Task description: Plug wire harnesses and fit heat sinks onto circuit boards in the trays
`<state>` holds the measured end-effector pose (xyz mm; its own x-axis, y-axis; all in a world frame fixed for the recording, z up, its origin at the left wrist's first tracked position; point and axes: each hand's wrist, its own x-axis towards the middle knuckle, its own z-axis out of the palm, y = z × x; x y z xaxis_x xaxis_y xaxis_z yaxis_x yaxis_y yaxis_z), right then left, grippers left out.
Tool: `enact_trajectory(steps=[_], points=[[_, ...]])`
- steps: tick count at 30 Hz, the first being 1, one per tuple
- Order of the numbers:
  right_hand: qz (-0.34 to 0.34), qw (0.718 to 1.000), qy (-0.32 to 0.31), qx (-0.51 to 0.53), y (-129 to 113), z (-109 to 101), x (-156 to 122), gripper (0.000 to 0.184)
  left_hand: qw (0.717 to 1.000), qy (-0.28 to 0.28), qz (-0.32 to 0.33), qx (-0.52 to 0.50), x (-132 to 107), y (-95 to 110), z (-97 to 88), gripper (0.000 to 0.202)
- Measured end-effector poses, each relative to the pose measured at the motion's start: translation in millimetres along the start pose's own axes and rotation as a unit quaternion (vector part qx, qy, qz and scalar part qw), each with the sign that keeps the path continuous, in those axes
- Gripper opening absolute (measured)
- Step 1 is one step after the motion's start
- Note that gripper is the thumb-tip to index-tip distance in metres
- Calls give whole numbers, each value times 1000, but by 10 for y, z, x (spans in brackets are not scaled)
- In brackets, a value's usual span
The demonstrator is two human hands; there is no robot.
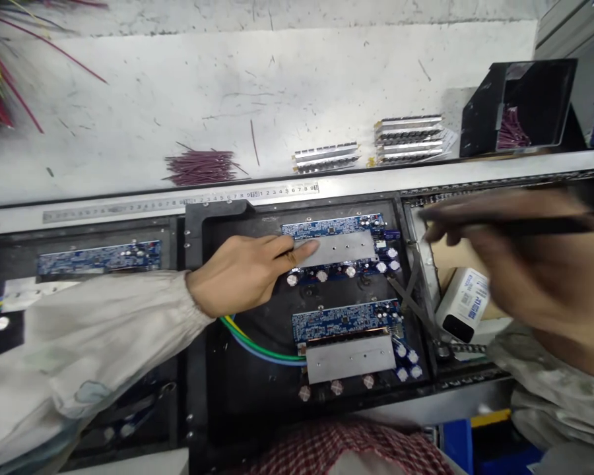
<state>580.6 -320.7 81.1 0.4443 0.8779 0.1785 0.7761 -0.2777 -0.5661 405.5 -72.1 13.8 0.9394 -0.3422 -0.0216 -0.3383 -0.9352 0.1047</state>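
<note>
Head view, nearest things first:

- Left hand (237,276): comes in from 9 o'clock out of a pale, stained sleeve (79,349), fingers stretched out and together, not gripping. The fingertips (307,249) rest on the left end of a metal plate (336,249).
- Metal plate: a long strip lying flat on an upper circuit board (331,227), its long axis running almost left to right, with the right end slightly higher.
- Upper circuit board: blue, parallel to the plate, with round capacitors (321,276) along its near edge. It sits inside a black tray (257,369), with dark open tray between it and a lower circuit board (341,320).
- Right hand (519,264): at 3 o'clock and blurred, fingers curled and apparently pinching a black stick (525,227) that points toward 9 o'clock, above a white box (462,303). The tip does not touch the board.
- Green and blue wires (262,349): curve under the left wrist at 7 o'clock.
- Steel ruler (178,204): runs along the tray's far edge.
- Beyond it, on a white bench (277,79): a pile of maroon wires (200,167), two stacks of metal strips (327,157) (408,138) and a black holder (517,109).
</note>
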Motion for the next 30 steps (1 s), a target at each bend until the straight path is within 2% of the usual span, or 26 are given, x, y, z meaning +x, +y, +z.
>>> enact_trajectory(steps=[3, 5, 7, 10, 15, 20, 24, 30], points=[[-156, 973, -118, -124, -17, 306, 166, 35, 1000, -3, -12, 2, -3, 13, -1, 53], [-193, 956, -156, -160, -7, 490, 265, 39, 1000, -18, -25, 3, -1, 21, -9, 55], [-208, 949, -173, -163, 11, 580, 332, 39, 998, -46, -36, 3, 6, 27, -20, 55], [-225, 944, -203, -127, 53, 561, 386, 38, 996, -75, -46, -4, 18, 26, -27, 55], [-230, 943, -229, -68, 133, 496, 455, 40, 997, -69, -43, -6, 18, 17, 3, 54], [-275, 918, -273, -83, 187, 527, 490, 48, 996, -82, -45, -4, 22, 22, -9, 55], [-291, 916, -241, -131, 233, 585, 458, 50, 993, -101, -53, -10, 35, 30, -46, 55], [-300, 923, -219, -98, 261, 624, 422, 47, 996, -85, -37, -2, 8, 38, -28, 55]])
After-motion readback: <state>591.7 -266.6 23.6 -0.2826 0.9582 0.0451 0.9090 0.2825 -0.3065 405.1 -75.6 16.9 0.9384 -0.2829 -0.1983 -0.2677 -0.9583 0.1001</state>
